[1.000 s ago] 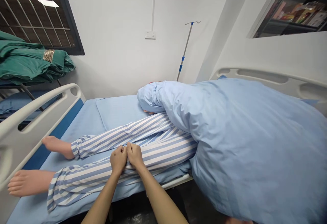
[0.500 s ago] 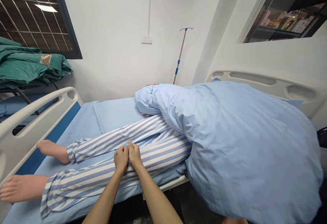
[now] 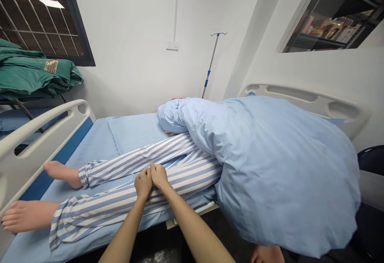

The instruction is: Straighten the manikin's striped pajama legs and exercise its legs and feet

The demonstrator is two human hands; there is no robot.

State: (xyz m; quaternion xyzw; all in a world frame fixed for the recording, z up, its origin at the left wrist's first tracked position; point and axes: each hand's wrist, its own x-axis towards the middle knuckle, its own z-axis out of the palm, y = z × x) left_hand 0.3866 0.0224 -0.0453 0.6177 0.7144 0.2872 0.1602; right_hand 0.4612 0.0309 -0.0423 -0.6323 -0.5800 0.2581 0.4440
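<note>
The left hand [image 3: 144, 182] and right hand [image 3: 159, 176] rest side by side, fingers clenched, on the near leg of the striped trousers [image 3: 192, 175]; whether they pinch any cloth I cannot tell, and the step looks like a hold or a pause in contact. From the hands, the near foot [image 3: 33, 216] lies at nine o'clock and the bunched quilt [image 3: 279, 167] at three, over the upper legs. Lifting the hands off would call for loosening any grip first, with the pole [image 3: 211, 61] beyond at one o'clock.

Legs [image 3: 120, 201] on bed [image 3: 135, 125], footboard [image 3: 33, 163] left, quilt [image 3: 279, 167] right, drip stand [image 3: 211, 65] behind.
</note>
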